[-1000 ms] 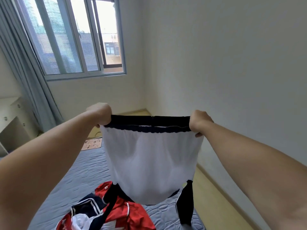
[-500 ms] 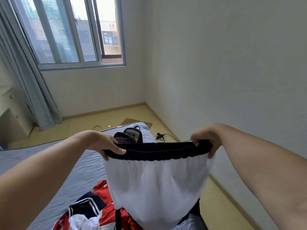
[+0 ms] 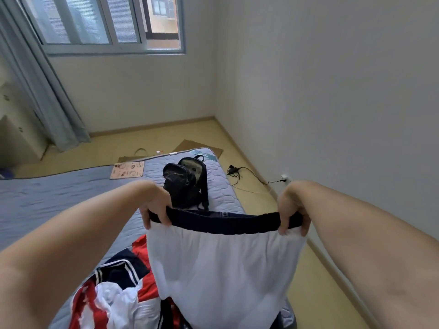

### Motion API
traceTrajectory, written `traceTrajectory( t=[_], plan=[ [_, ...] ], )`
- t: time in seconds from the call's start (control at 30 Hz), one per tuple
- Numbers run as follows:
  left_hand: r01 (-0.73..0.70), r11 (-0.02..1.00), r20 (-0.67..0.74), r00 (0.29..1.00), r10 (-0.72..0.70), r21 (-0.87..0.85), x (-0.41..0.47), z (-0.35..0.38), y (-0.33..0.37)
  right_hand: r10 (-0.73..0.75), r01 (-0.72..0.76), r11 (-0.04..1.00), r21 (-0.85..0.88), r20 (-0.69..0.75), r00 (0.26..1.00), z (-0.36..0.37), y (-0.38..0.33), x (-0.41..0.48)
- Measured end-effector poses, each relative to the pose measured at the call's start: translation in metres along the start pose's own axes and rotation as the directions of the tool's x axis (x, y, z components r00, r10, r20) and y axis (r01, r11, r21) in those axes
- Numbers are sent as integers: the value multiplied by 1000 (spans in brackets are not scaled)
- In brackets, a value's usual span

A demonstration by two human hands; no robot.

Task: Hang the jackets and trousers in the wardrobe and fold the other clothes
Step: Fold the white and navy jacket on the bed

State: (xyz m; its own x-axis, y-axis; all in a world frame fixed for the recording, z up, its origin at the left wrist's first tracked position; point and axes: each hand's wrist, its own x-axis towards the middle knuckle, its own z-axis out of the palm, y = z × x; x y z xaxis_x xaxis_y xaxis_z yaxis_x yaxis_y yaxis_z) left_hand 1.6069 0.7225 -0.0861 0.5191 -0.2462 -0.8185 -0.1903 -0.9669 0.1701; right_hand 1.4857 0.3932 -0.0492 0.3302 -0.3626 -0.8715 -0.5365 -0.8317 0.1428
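White garment point(image 3: 221, 276) hanging in lower centre of frame, dark waistband point(image 3: 223, 220) stretching level between both hands. Left hand point(image 3: 155, 207) gripping waistband's left end, fingers curling tight over front edge. Right hand point(image 3: 293, 210) gripping right end, fingers hooking down over band. Red, white and navy clothes pile point(image 3: 114, 295) lying on mattress point(image 3: 59, 193) at lower left, partly behind garment. Black backpack point(image 3: 185, 184) sitting on mattress beyond waistband, centre frame.

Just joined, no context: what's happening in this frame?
A person holds a white garment up by its dark waistband, left hand gripping one end, right hand the other, stretched out over the bed. A crumpled red, white and navy clothes pile lies on the bed below it. A black backpack sits farther up.
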Motion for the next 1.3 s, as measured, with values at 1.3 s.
traceTrajectory(
  t=[1.3],
  plan=[
    [158, 900, -362, 932, 0, 406, 322, 389, -54, -670, 249, 600, -760, -308, 675, 220, -29, 423]
  ],
)
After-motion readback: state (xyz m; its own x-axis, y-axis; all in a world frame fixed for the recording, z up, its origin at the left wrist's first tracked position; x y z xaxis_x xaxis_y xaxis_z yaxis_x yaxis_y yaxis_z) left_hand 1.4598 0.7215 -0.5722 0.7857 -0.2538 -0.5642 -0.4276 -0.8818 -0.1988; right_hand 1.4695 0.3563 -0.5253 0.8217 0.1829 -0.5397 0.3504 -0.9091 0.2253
